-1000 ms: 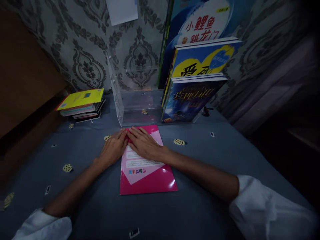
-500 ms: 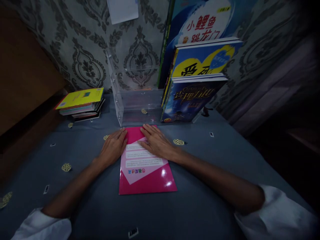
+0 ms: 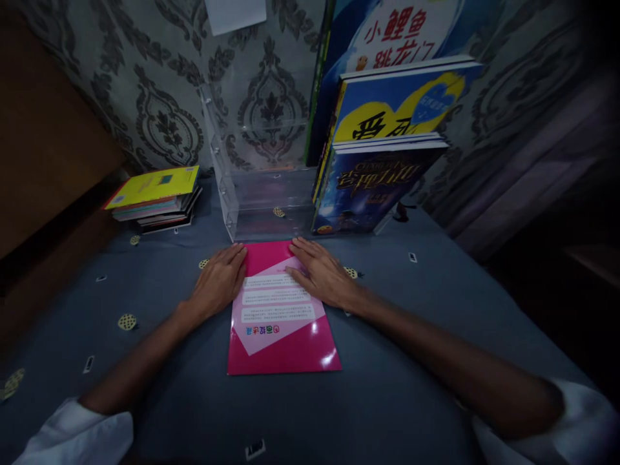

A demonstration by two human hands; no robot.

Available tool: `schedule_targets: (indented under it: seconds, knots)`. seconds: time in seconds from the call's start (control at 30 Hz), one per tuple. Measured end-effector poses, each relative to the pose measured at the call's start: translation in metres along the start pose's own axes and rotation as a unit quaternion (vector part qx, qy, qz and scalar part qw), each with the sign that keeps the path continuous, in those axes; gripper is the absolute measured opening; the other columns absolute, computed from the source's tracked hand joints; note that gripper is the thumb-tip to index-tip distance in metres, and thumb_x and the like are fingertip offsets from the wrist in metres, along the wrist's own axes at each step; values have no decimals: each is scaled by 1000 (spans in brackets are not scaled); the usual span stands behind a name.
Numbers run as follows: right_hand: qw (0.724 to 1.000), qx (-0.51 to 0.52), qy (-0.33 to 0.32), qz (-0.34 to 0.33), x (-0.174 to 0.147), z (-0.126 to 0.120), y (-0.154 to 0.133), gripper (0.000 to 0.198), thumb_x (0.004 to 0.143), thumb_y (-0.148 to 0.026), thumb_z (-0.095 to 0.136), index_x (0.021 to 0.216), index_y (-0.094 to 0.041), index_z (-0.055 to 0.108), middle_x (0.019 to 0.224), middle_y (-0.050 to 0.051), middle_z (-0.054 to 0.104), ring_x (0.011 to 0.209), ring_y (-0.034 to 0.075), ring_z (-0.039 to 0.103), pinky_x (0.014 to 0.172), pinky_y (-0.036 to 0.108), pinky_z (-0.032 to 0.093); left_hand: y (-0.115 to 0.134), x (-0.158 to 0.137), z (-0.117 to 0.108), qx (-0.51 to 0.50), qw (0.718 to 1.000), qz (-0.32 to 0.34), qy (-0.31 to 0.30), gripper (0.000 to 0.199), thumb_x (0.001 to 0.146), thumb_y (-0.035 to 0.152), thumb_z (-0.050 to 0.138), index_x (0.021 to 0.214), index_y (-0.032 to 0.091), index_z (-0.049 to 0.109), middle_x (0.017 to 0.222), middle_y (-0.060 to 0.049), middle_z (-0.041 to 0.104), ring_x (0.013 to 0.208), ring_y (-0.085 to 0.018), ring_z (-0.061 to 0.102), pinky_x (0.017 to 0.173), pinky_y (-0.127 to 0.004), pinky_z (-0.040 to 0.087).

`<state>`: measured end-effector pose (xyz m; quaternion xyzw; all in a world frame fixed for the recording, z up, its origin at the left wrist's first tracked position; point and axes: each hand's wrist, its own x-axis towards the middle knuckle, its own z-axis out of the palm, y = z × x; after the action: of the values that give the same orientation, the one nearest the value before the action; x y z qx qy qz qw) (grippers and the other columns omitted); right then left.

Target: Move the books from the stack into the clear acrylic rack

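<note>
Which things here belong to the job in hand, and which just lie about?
Job in hand:
pink book
left hand, at its left edge
right hand, over its right edge

Just around, untouched:
book pile, yellow on top
clear rack
upright books
white sheet

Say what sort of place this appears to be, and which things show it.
Probably a reading corner in a home: a clear rack with upright books, a pineapple-printed cover beneath the pink book, and patterned wall covering behind.

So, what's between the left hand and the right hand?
The pink book lies there, flat, with the left hand at its left edge and the right hand over its right edge, in the head view.
</note>
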<state>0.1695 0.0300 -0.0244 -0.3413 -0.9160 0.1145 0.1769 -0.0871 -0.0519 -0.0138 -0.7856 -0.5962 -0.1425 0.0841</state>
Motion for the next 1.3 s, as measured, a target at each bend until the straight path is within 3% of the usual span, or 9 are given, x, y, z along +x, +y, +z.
schedule_targets:
  seconds: [0.33,0.53,0.83,1.03,1.3]
  knots:
    - [987,147,61,3,3,1,16,51,102,-37,36,144,-13,53,145,17,59,138,28,52,116,52,41,17,32,15,-47,997,58,-33,45,103,29,38,141,11,52,148,-17,55,139,-27,52,116,-46,43]
    - [954,280,97,33,7,-4,29,46,104,-45,37,141,-25,55,139,9,65,129,25,61,110,49,47,32,54,24,-64,991,115,-22,45,105,31,35,143,12,52,148,-16,55,139,-26,52,115,-48,43]
    - [909,392,113,80,12,-3,36,43,103,-46,42,134,-23,61,130,9,71,124,24,64,113,49,44,47,74,25,-60,982,173,-47,45,106,27,32,142,10,53,146,-16,57,141,-24,49,112,-44,43]
    - [913,386,118,59,15,0,36,44,102,-49,44,128,-21,67,128,10,72,122,25,65,111,47,46,46,75,25,-71,978,187,-61,43,105,24,33,141,12,54,147,-15,56,142,-23,48,114,-45,40]
    - [942,315,106,40,14,-6,34,46,103,-49,40,121,-22,72,124,8,73,119,25,66,108,46,47,45,77,22,-100,971,208,-66,43,104,22,35,141,16,55,146,-13,58,139,-23,52,113,-47,42]
